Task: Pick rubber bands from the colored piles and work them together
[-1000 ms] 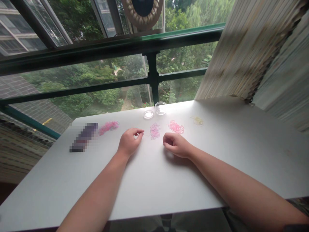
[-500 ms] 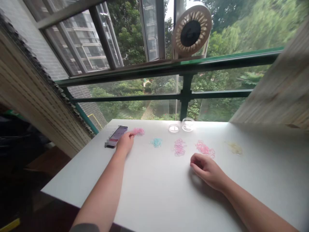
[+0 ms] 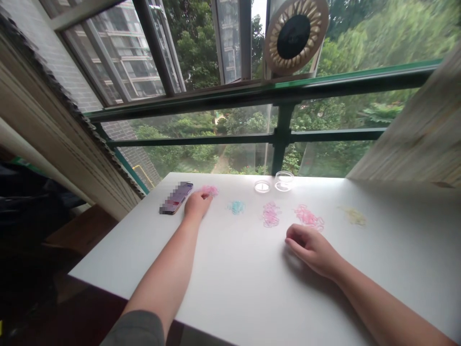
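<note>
My left hand (image 3: 198,204) is at the near edge of a small pink pile (image 3: 210,191), its fingers pinched together; whatever lies between them is too small to make out. My right hand (image 3: 309,245) rests on the white table with fingers curled in, just below a red-pink pile (image 3: 309,217) of thin loops. Between the hands lie a teal pile (image 3: 236,207) and a pinkish-purple pile (image 3: 271,214). A pale yellow pile (image 3: 355,216) is at the right.
A phone (image 3: 176,198) lies left of my left hand. Two clear round dishes (image 3: 262,187) (image 3: 284,181) stand at the back of the white table (image 3: 230,278). Behind are a green railing (image 3: 283,139) and a round fan (image 3: 296,37).
My left hand has shifted slightly right, staying by the pink pile. The view has tilted a little. My right hand keeps its curled pose.
</note>
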A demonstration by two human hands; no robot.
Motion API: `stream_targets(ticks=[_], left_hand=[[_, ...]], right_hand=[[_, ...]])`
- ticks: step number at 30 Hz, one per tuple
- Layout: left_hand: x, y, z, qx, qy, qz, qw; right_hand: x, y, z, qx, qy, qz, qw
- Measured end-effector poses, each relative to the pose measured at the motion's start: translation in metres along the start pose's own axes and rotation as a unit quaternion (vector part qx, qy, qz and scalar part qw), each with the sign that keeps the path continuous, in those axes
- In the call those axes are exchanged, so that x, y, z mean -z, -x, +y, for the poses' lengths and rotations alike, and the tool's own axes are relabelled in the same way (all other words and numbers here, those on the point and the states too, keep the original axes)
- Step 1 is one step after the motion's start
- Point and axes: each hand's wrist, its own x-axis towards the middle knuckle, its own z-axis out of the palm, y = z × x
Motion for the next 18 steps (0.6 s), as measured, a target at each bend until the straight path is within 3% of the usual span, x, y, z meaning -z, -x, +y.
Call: stream_targets(ticks=[18], left_hand=[[0.0008,0.0018,0.0029,0.036,0.004,0.03,0.999]], right_hand=[[-0.0003,-0.0015,-0.0027,-0.002,0.011,0.04,0.999]])
